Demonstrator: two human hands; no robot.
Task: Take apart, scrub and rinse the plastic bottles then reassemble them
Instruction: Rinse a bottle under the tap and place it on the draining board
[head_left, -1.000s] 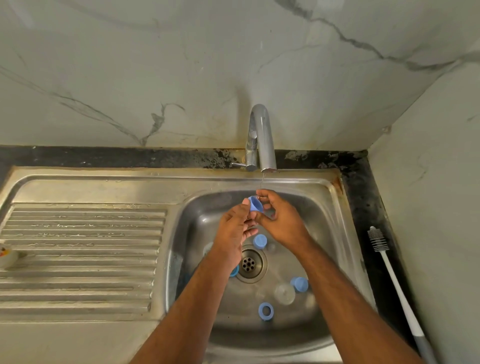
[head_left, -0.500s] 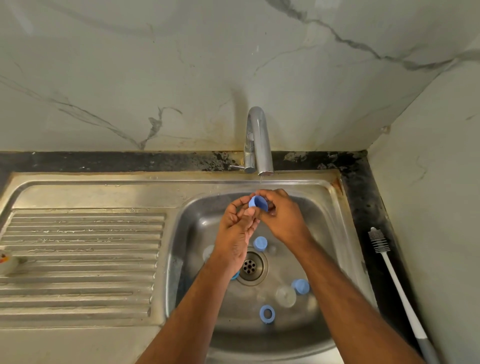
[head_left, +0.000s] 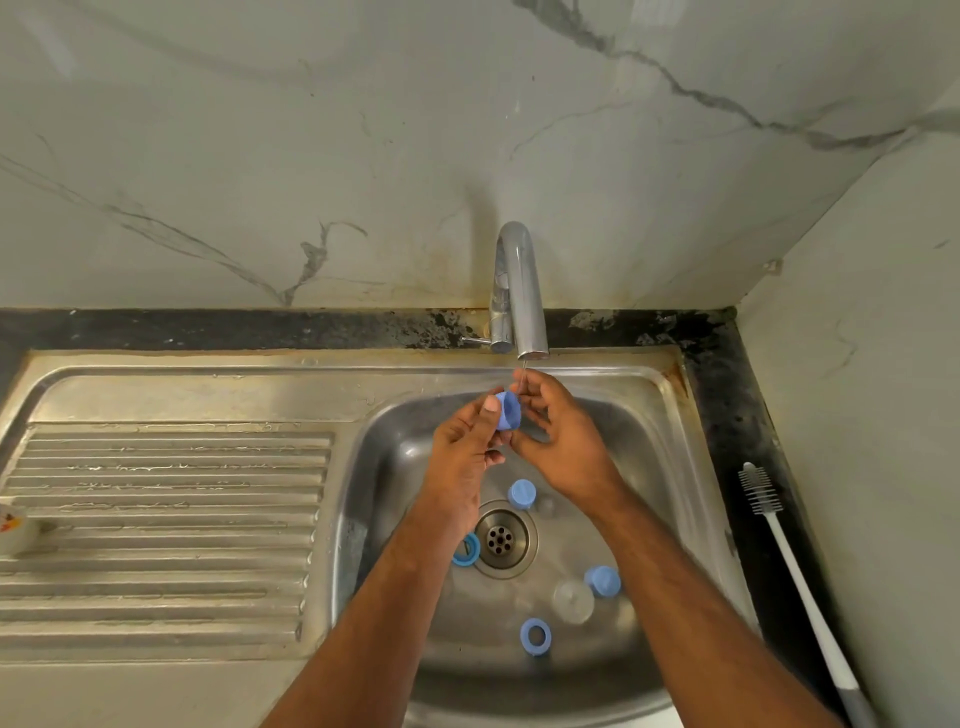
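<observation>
We rinse blue cap (head_left: 507, 410) under tap (head_left: 521, 291) trickle; left hand (head_left: 465, 441) pinches it, right hand (head_left: 558, 434) fingers curled against it; loose parts in sink (head_left: 670, 467); reassembly not begun.

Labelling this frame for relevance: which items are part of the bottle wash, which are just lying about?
In the job:
left hand and right hand, both holding the blue cap under the tap
loose blue caps and rings, e.g.
bottle brush

Lying about:
small tub on the drainboard
</observation>
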